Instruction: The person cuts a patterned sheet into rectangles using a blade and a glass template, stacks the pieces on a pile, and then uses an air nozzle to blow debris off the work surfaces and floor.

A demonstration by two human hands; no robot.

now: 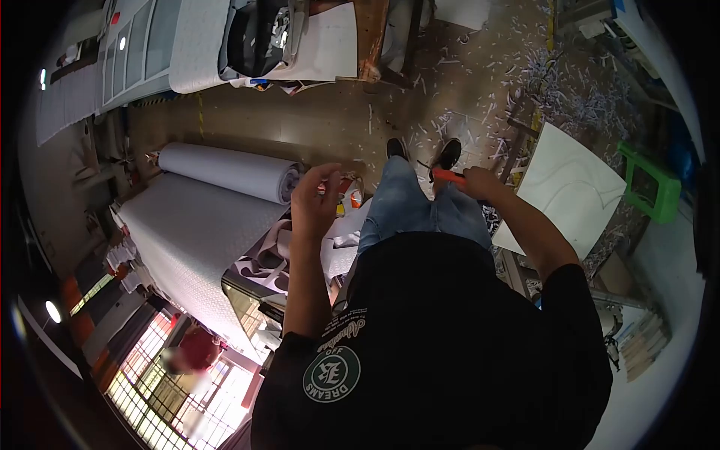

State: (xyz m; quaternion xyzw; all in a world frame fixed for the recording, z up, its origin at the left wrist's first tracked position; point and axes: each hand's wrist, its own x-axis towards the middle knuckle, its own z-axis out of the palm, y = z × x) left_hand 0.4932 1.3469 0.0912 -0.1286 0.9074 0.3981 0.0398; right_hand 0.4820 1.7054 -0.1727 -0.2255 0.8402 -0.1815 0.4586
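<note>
An orange-handled tool (pixel 448 176) is gripped in my right hand (pixel 482 184), held out in front of my legs with its dark, thin end towards my shoes. My left hand (pixel 316 202) is raised on the left, its fingers bent and apart, with nothing seen in it. Beyond that hand lies a large roll of pale grey material (pixel 225 169), on a table covered by a sheet of the same material (pixel 191 217). A white board (pixel 566 187) with faint curved lines stands to the right of my right hand.
Paper shreds (pixel 562 86) litter the floor at the upper right. A green stool (pixel 654 184) stands beyond the white board. Another table (pixel 330 45) is at the top. A person in red (pixel 196 351) is at the lower left.
</note>
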